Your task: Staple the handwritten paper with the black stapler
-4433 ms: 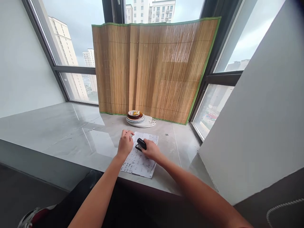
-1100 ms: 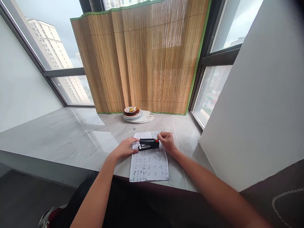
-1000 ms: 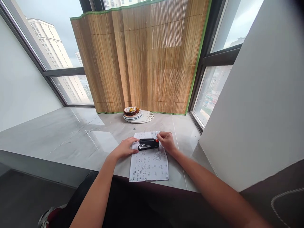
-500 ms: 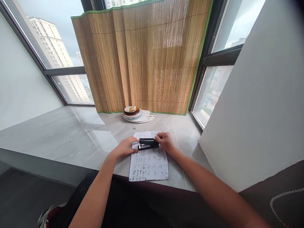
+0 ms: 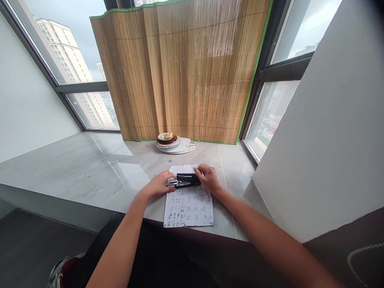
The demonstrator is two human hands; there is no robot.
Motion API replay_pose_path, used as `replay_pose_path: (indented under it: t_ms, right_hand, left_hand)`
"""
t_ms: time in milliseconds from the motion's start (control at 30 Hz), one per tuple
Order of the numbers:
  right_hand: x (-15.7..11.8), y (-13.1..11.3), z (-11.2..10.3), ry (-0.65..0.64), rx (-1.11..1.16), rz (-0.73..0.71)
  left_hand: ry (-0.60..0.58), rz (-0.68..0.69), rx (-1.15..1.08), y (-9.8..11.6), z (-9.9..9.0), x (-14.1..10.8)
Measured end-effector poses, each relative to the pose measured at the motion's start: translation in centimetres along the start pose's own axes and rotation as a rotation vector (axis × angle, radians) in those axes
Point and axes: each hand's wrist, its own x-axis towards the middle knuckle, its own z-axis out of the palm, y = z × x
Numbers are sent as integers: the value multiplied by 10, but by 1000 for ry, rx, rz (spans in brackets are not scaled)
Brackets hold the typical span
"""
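Observation:
A black stapler (image 5: 187, 178) lies sideways over the upper part of a white sheet (image 5: 190, 210) with handwriting and some printed text. From its left end a silvery metal part (image 5: 171, 183) sticks out, between the thumb and index finger of my left hand (image 5: 158, 184). Those fingers are curved around that end, with the index fingertip against the black body. At the other end, my right hand (image 5: 207, 177) pinches the stapler with bent fingers. The fingertips of the right hand are partly hidden.
Behind the paper, a stack of small plates (image 5: 168, 142) stands on a larger white plate (image 5: 188, 147), before a bamboo blind (image 5: 180, 80). A tiny grey piece (image 5: 170, 161) lies on the tiled sill (image 5: 87, 168). Walls and windows flank both sides.
The silvery metal part has come out of the stapler's left end, toward my left hand. My right hand has shifted slightly to the left on the stapler.

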Motion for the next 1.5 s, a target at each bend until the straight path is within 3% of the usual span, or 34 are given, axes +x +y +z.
replay_pose_path:
  t_ms: [233,300,400,533,633,700,767,867,1000,1167,1333,1500]
  right_hand:
    - [-3,-5,4,-336,-73,-172]
    - [-4,-4,6,-302,-117,-198]
    - [-5,-7,3,-144,-168,-273]
    - [-8,-16,-6,17,-254,-396]
    - [-11,-22,-10,26,-301,-458]
    - [-14,-24,-10,-18,-319,-494]
    - [-16,-26,-10,-78,-338,-543]
    - [-18,-27,-8,-151,-380,-629]
    - [-18,-26,-7,-132,-434,-678]
    - [-16,-26,-7,-25,-384,-556]
    - [-11,-25,-1,153,-203,-188]
    - [-10,-16,4,52,13,133]
  left_hand:
    - [12,10,-32,-4,2,1]
    - [34,-3,-37,-2,2,1]
    - [158,-19,-99,5,-1,2]
    - [296,-93,-532,16,-6,4]
    - [198,-246,-983,19,-9,4]
    - [121,-361,-1151,21,-10,2]
    - [86,-417,-1230,24,-12,1]
    - [68,-384,-1294,27,-13,0]
    - [77,-347,-1330,26,-13,1]
    - [89,-335,-1344,20,-13,0]
    - [132,-360,-1305,17,-14,0]
    - [327,-434,-1269,7,-18,1]
